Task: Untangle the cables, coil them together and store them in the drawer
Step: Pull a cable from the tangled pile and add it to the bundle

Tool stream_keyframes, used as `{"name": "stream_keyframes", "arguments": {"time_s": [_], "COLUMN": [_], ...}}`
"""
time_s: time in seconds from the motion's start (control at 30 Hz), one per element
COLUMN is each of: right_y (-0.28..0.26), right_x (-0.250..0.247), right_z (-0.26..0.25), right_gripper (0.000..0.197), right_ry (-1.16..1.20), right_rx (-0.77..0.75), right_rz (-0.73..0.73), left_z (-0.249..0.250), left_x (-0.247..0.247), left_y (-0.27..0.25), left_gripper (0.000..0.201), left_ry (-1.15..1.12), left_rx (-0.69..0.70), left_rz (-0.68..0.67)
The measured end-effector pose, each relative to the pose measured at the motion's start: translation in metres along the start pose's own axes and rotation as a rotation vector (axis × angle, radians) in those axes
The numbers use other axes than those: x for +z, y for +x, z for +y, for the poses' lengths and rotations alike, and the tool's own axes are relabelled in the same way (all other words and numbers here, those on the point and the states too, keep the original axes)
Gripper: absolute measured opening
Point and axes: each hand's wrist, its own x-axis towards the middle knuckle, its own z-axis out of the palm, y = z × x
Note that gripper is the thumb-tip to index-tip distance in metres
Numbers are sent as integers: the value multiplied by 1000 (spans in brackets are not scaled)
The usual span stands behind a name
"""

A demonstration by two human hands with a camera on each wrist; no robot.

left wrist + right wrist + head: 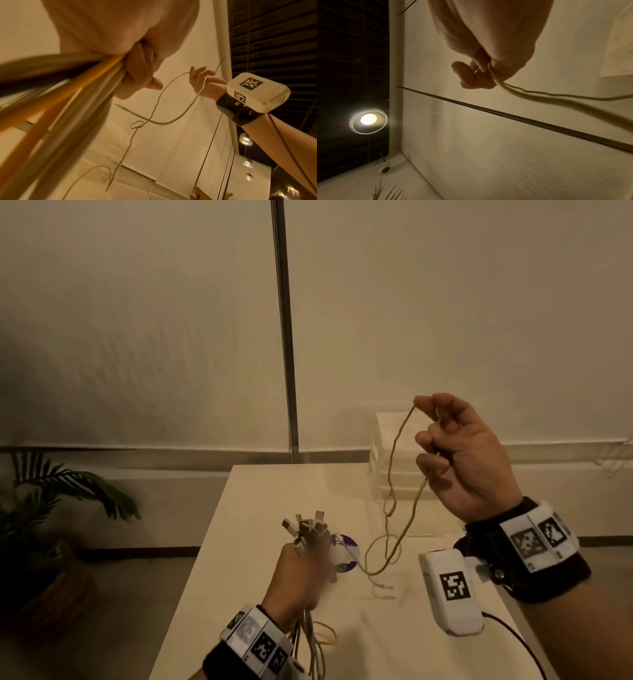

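My left hand [301, 570] grips a bundle of cables [306, 530] upright over the table, plug ends sticking out above the fist, white and yellow strands [72, 102] trailing below the wrist. My right hand [455, 450] is raised to the right and pinches a thin braided beige cable [394, 474] between thumb and fingers. That cable [154, 108] hangs down in loops with a small knot, one plug end dangling free, its low part near the table top. In the right wrist view the fingers [474, 75] curl round two strands of the cable [539, 94].
A stack of translucent plastic drawers [394, 460] stands at the back right of the beige table [239, 577]. A round blue-and-white disc [346, 546] lies behind my left hand. A potted plant [51, 508] sits on the floor at left. A vertical pole [286, 337] rises behind the table.
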Motion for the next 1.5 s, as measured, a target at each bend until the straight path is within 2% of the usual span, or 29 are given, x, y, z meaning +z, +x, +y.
{"name": "stream_keyframes", "arguments": {"time_s": [0.1, 0.17, 0.3, 0.4, 0.57, 0.6, 0.63, 0.67, 0.73, 0.77, 0.8, 0.83, 0.9, 0.97, 1.0, 1.07, 1.17, 1.2, 1.27, 1.37, 1.4, 1.47, 1.5], "right_y": [2, 1, -5, -14, -32, -36, -40, -45, -54, -56, -56, -55, -55, -54, -52, -48, -53, -56, -60, -61, -61, -59, -56], "right_x": [2, 4, 4, -4, -36, -45, -57, -71, -89, -97, -99, -93, -66, -35, -25, -14, -19, -25, -39, -72, -80, -90, -90], "right_z": [-5, -10, -16, -12, 11, 19, 28, 39, 60, 72, 80, 85, 88, 90, 94, 99, 104, 106, 105, 92, 85, 73, 68], "right_gripper": [41, 40, 39, 43, 38, 34, 29, 23, 13, 26, 39, 51, 61, 41, 30, 22, 31, 28, 15, 26, 29, 32, 34], "right_ry": [59, 76, 77, 24, -93, -199, -402, -749, -1582, -1885, -2036, -2036, -1745, -1292, -1123, -978, -955, -946, -939, -1050, -1078, -1114, -1120], "right_rx": [-29, -49, -77, -71, -2, 28, 58, 84, 190, 204, 187, 94, -35, 30, 79, 129, 214, 240, 277, 348, 367, 357, 335], "right_rz": [-16, -35, -72, -50, 134, 167, 187, 168, 11, -7, -29, -69, -290, -503, -560, -600, -694, -704, -691, -665, -642, -598, -567], "left_z": [3, 4, 10, 23, 38, 42, 45, 49, 57, 60, 63, 65, 67, 69, 70, 74, 79, 81, 83, 86, 87, 87, 87], "left_x": [4, 8, 13, 13, 6, 4, 2, 2, 0, 1, 3, 5, 9, 10, 8, 2, -8, -13, -27, -63, -72, -80, -76], "left_y": [4, 6, 11, 16, 20, 18, 16, 14, 9, 7, 6, 5, 3, 3, 3, 2, -5, -8, -11, -12, -13, -17, -20], "left_gripper": [61, 52, 46, 41, 36, 36, 36, 35, 35, 35, 34, 33, 31, 30, 31, 31, 30, 32, 35, 29, 27, 23, 23], "left_ry": [-12, -50, -236, -369, -385, -392, -396, -394, -384, -388, -399, -409, -408, -403, -406, -422, -430, -408, -286, -41, -20, 32, 138], "left_rx": [-54, -85, -111, -58, 71, 90, 110, 134, 185, 207, 233, 258, 289, 319, 325, 342, 380, 390, 420, 487, 477, 438, 452], "left_rz": [-45, -57, -88, -78, 29, 22, 1, -27, -75, -104, -137, -167, -204, -199, -173, -127, -126, -118, -46, 103, 91, -37, -107]}}
